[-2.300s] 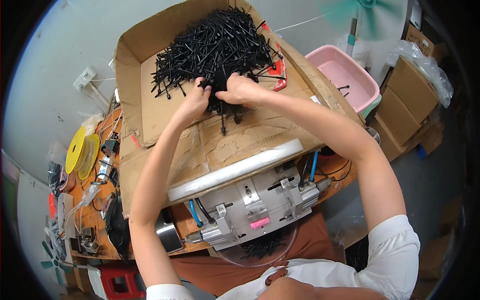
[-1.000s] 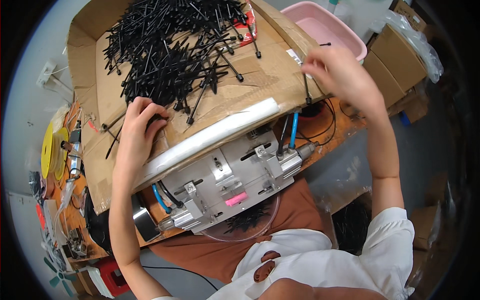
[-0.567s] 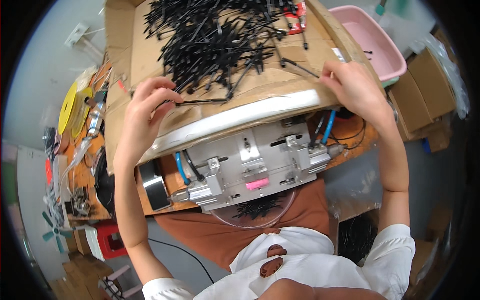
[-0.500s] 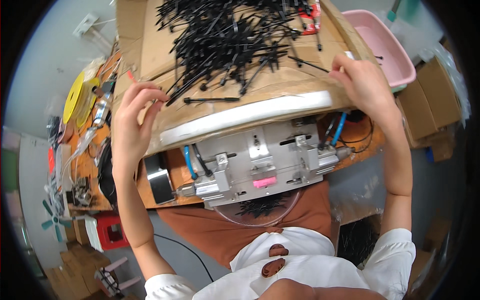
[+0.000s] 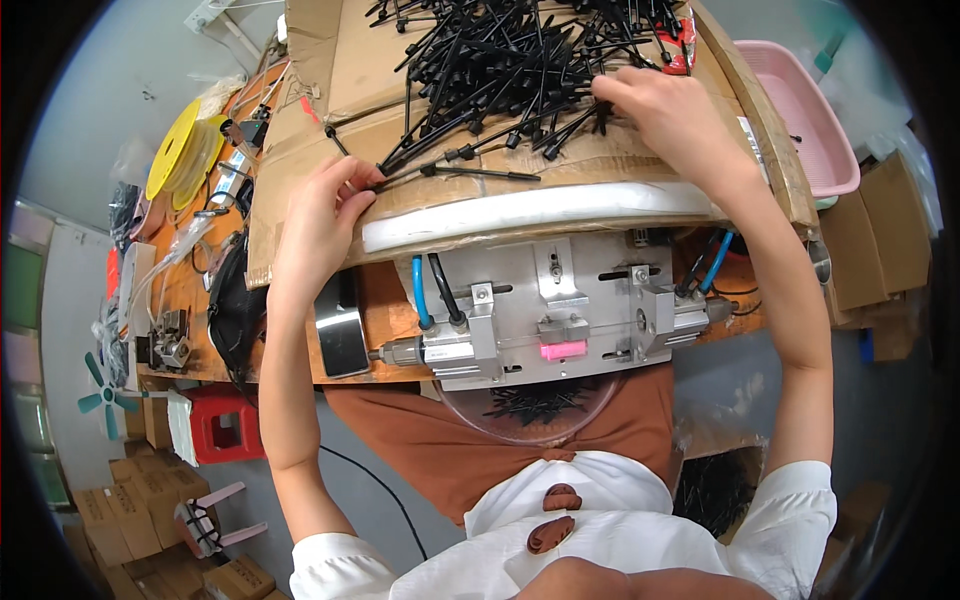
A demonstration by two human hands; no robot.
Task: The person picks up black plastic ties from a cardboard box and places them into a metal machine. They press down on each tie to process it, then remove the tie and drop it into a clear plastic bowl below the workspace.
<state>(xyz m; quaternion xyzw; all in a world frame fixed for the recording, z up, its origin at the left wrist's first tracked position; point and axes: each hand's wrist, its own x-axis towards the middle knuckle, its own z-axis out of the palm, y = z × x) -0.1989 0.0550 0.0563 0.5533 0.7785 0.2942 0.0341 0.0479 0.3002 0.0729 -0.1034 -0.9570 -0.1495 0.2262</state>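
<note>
Head view: picking black plastic rods (image 5: 520, 70) off the cardboard tray (image 5: 330, 60).
Left hand (image 5: 320, 215) pinches one rod (image 5: 470, 172) at the tray's near edge; right hand (image 5: 670, 115), fingers curled, rakes the pile. Judged next: seat it carefully in the metal fixture (image 5: 550, 320).

The cardboard tray (image 5: 330, 60) is plain brown, and serves as the landmark here. On it lies a heap of black plastic pieces (image 5: 500, 60), with a small red patch (image 5: 683, 40) at the heap's right edge. Along the tray's near edge runs a white foam strip (image 5: 540, 207). Below the tray sits a silver-grey metal fixture (image 5: 560, 310) bearing a bright pink tag (image 5: 562, 350) and blue tubes (image 5: 420, 295). Right of the tray stands a pale pink basin (image 5: 810, 120). Left of the tray are yellow reels (image 5: 175, 150), and farther below left a red stool (image 5: 225, 425). The person's apron (image 5: 440, 450) is rust brown, the shirt (image 5: 600, 520) white.
</note>
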